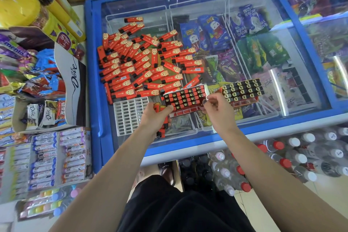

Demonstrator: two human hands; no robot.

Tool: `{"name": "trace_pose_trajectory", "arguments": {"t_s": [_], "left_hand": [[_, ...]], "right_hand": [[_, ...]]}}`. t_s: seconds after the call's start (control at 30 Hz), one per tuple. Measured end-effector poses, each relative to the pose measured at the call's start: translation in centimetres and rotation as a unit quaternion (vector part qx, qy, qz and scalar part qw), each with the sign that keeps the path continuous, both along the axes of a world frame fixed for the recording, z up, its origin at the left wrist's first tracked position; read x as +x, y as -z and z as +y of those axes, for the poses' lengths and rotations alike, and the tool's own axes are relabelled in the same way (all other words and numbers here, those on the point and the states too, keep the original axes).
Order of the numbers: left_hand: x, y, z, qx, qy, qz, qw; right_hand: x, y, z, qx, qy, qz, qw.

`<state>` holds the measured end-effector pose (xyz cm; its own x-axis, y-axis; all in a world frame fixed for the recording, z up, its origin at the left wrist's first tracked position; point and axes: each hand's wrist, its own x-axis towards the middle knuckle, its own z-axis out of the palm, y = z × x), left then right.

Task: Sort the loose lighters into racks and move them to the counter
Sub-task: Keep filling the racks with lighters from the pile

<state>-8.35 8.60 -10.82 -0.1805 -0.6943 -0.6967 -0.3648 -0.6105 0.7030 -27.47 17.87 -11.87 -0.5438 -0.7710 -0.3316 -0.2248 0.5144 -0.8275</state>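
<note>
Red loose lighters [143,62] piled on freezer lid [263,5] | my left hand [156,113] grip clamps spare lighters [162,128], steadying full rack [183,98] | right hand [216,108] pinches rack's end | empty white rack [128,115] waits nearby

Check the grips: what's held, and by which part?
Left hand grips a few loose lighters around their bodies and touches the filled rack's left end. Right hand pinches that rack's right end.
</note>
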Motion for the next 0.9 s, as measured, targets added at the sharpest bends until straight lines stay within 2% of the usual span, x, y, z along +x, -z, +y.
{"name": "trace_pose_trajectory", "arguments": {"t_s": [0.13, 0.23, 0.37, 0.5, 0.6, 0.7, 0.9], "left_hand": [[0.0, 0.0, 0.0, 0.025, -0.018, 0.012, 0.999], [-0.1, -0.2, 0.0, 0.056, -0.033, 0.033, 0.997], [-0.1, -0.6, 0.1, 0.100, -0.056, 0.072, 0.991], [0.4, -0.9, 0.2, 0.148, -0.113, 0.111, 0.976], [0.7, -0.9, 0.2, 0.173, -0.158, 0.140, 0.962], [0.7, -0.9, 0.6, 0.174, -0.162, 0.144, 0.961], [0.8, -0.6, 1.2, 0.143, -0.138, 0.117, 0.973]], "right_hand": [[0.3, -0.3, -0.8, 0.033, 0.093, -0.074, 0.992], [0.3, -0.5, -1.2, 0.073, 0.119, -0.107, 0.984], [0.5, -0.5, -1.0, 0.126, 0.083, -0.089, 0.985], [1.8, -1.2, 0.0, 0.095, 0.096, -0.048, 0.990], [4.2, -2.2, 0.8, 0.060, 0.048, -0.117, 0.990], [7.1, -2.5, 0.9, 0.076, -0.042, -0.174, 0.981], [9.6, -1.9, 0.6, 0.063, -0.063, -0.086, 0.992]]}}
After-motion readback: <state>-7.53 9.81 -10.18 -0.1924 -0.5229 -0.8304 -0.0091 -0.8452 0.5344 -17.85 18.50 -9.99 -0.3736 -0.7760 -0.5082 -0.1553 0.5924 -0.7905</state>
